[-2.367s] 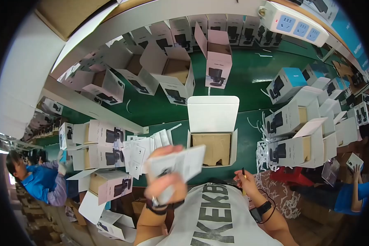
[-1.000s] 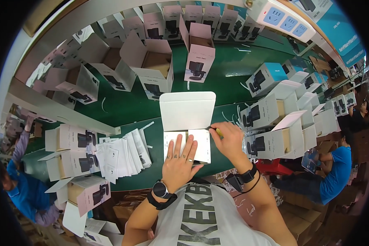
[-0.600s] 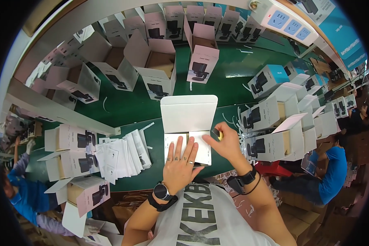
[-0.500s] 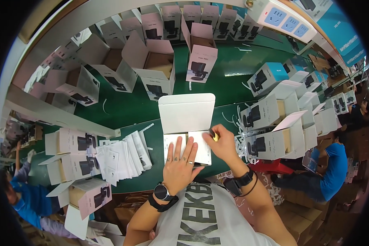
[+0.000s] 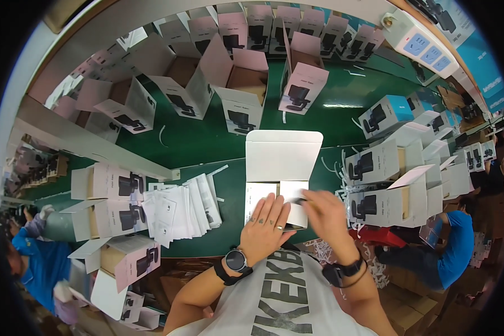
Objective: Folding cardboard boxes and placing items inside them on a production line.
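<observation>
A white box stands in front of me on the green table, its lid raised at the far side. My left hand lies over the near left part of the box, fingers stretched out and flat on its white top. Closed at the box's right side, my right hand is blurred by motion. From its fingertips pokes the dark tip of a small black-and-yellow tool, touching or just above the white panel. Most of that tool is hidden in the hand.
A fanned pile of white leaflets lies to the left. Open cartons are stacked at the right, and more open boxes stand along the back. A power strip hangs at the upper right. People in blue work on both sides.
My right hand has moved toward me along the box's right side with the tool. My left hand stays flat on the box. The whole view has shifted, so things appear farther right.
</observation>
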The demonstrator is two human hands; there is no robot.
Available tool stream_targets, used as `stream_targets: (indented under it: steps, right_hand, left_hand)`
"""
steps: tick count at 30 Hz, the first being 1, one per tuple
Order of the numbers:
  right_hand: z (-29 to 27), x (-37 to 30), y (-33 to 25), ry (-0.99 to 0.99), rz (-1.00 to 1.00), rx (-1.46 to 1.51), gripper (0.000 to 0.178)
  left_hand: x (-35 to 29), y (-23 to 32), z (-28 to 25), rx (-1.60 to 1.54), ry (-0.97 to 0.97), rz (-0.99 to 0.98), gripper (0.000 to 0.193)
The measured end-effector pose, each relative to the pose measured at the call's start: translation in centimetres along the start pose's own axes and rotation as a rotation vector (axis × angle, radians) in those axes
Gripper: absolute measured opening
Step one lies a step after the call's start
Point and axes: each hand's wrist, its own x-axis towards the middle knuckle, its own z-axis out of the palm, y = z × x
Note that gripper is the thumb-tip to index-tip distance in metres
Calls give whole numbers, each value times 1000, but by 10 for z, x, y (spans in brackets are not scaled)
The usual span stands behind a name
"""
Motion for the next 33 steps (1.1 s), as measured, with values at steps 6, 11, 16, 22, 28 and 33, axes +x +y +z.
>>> stream_targets:
  steps: [6,11,16,22,28,33]
  right_hand:
    - [80,54,-40,69,-230,-78,10]
    - [92,55,-43,-1,-339,14,11]
    - [91,61,-69,-29,-261,33,15]
    - [36,31,-39,-38,-57,126,23]
    - [-61,4,57,-407,59,-529,45]
    - [-7,80,-20,-56,572,850,41]
  left_hand:
    - [-25,-5,-8,76,-159,-6,56]
    - [-35,-13,-4,56,-170,36,52]
    - [-38,-19,-4,1,-143,18,43]
    - [-41,-20,-5,59,-149,22,52]
    - [-28,-21,-21,147,-50,70,59]
    - [-25,-43,-43,-142,-157,65,67]
